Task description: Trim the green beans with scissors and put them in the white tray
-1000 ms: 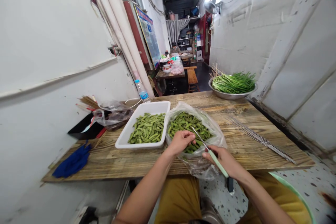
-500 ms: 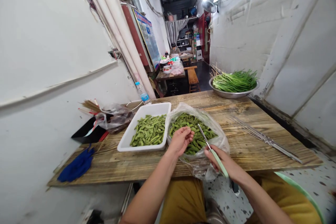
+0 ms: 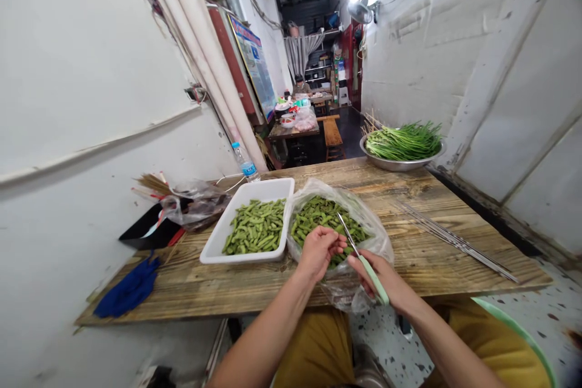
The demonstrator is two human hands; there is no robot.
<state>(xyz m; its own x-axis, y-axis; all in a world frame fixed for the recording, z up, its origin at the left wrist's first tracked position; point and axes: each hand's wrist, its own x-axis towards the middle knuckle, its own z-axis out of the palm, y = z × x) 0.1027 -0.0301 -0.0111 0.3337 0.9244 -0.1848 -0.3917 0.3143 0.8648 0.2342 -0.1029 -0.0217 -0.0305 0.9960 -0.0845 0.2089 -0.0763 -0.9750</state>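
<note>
Right hand (image 3: 386,279) clamped on a green-handled knife (image 3: 370,273), left hand (image 3: 319,251) curled, contents hidden; bagged green beans (image 3: 325,218) at twelve o'clock, white plastic tray (image 3: 240,203) at ten.

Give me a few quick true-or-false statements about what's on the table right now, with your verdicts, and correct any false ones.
The right hand holds a knife with a pale green handle: true.
The left hand grips the rim of the white tray: false; it is over the green pods in the clear plastic bag, beside the tray.
The steel bowl holds long green stalks: true.
The blue cloth lies inside the tray: false; it lies on the wooden table, near the left edge.
</note>
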